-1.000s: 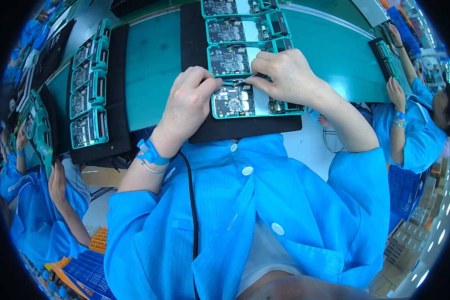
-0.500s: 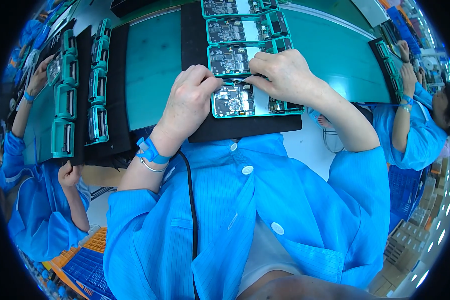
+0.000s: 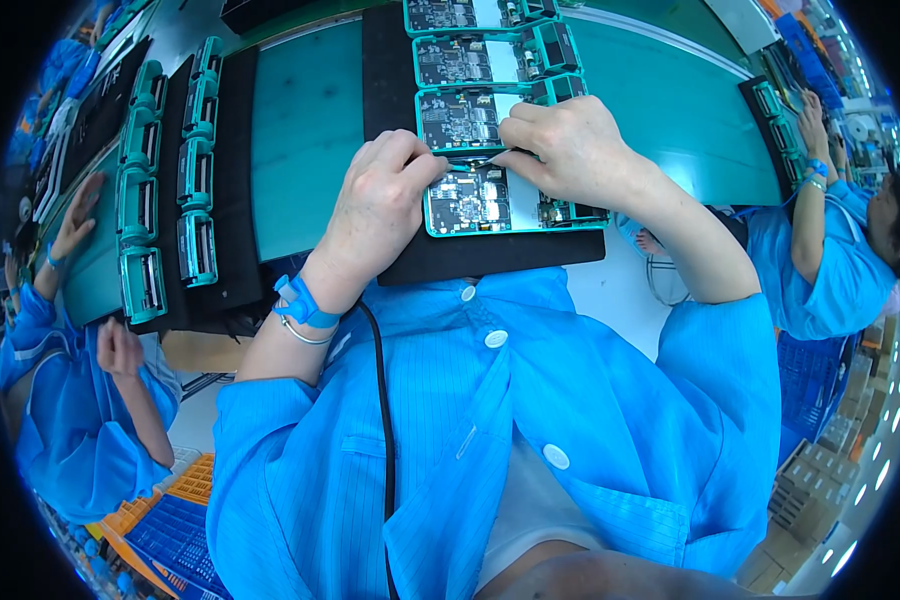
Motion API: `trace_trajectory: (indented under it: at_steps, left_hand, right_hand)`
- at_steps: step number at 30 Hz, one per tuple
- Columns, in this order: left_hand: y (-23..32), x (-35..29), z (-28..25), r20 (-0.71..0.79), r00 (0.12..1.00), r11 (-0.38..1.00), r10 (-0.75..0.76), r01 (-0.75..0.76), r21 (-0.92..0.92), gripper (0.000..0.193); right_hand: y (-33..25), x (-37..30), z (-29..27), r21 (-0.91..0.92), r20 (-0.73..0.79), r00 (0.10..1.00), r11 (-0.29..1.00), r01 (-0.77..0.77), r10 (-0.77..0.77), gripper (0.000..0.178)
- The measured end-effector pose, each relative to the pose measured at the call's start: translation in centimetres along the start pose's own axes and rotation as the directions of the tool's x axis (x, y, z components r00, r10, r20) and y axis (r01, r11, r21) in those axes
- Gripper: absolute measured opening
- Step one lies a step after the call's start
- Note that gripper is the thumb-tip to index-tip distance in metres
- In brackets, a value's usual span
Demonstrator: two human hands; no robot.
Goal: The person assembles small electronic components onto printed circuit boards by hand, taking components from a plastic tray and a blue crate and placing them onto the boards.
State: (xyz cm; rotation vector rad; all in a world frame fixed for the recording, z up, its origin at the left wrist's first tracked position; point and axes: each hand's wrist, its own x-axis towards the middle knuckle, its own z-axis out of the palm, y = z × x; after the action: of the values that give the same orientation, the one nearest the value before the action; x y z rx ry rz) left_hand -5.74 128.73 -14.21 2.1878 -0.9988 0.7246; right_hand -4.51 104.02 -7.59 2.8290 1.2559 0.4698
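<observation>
A green-framed circuit board [image 3: 467, 205] lies nearest me on a black mat [image 3: 490, 262], with a white strip and darker parts on its right side. My left hand [image 3: 385, 195] is closed in a pinch at the board's far left edge. From the right, my right hand [image 3: 570, 145] reaches to the same far edge, thumb and forefinger pressed together. Between the fingertips a small, thin, pale piece shows, too small to name. Whatever each hand pinches is mostly hidden by the fingers.
Beyond my hands, more green-framed boards [image 3: 460, 118] stand in a row. Rows of green housings [image 3: 198, 245] on black mats line the left of the green tabletop [image 3: 310, 140]. Co-workers sit at both sides. A black cord [image 3: 380, 430] runs down my front from my blue wristband [image 3: 305, 303].
My hands stay almost where they were. At the left, the co-worker's far hand has drawn back from the housings, and the outer row has shifted slightly. The right co-worker's hands have moved a little.
</observation>
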Motion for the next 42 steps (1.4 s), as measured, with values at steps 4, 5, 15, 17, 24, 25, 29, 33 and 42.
trace_trajectory:
  at_steps: [4, 5, 15, 17, 24, 25, 29, 33, 42]
  left_hand:
    - [0.11, 0.08, 0.05, 0.009, 1.000, 1.000, 0.005, -0.005, 0.008, 0.018]
    - [0.09, 0.04, 0.04, 0.006, 1.000, 1.000, 0.007, -0.007, 0.010, 0.018]
    - [0.24, 0.07, -0.07, 0.003, 1.000, 1.000, 0.024, -0.024, 0.018, 0.019]
    - [0.23, 0.09, -0.03, 0.004, 1.000, 1.000, 0.023, -0.023, 0.018, 0.019]
    - [0.32, 0.07, -0.14, 0.006, 1.000, 0.999, 0.025, -0.026, 0.022, 0.018]
    - [0.33, 0.06, -0.13, 0.007, 1.000, 0.999, 0.025, -0.026, 0.021, 0.018]
    - [0.43, 0.09, -0.18, 0.005, 1.000, 0.999, 0.028, -0.028, 0.017, 0.019]
    - [0.44, 0.05, -0.24, 0.011, 1.000, 1.000, 0.026, -0.026, 0.017, 0.019]
    - [0.26, -0.09, -0.15, 0.004, 1.000, 1.000, 0.030, -0.030, 0.009, 0.020]
  right_hand:
    - [-0.26, 0.04, -0.12, -0.065, 0.010, 1.000, 0.998, 0.011, -0.010, 0.019]
    - [-0.38, 0.06, -0.12, -0.065, 0.011, 1.000, 0.998, 0.011, -0.010, 0.019]
    - [-0.42, 0.07, -0.09, -0.136, -0.011, 0.995, 0.986, 0.100, -0.102, 0.019]
    - [-0.44, 0.03, -0.13, -0.134, -0.020, 0.993, 0.985, 0.110, -0.114, 0.019]
    - [-0.49, -0.11, -0.06, -0.188, -0.003, 0.988, 0.971, 0.150, -0.153, 0.019]
    - [-0.44, -0.12, -0.04, -0.193, 0.008, 0.987, 0.969, 0.156, -0.157, 0.019]
    - [-0.35, 0.03, -0.36, -0.117, 0.022, 0.991, 0.984, 0.134, -0.132, 0.020]
    - [-0.20, 0.02, -0.24, -0.100, -0.021, 0.991, 0.987, 0.126, -0.129, 0.020]
    - [0.13, 0.16, -0.07, -0.069, -0.041, 0.993, 0.991, 0.111, -0.114, 0.021]
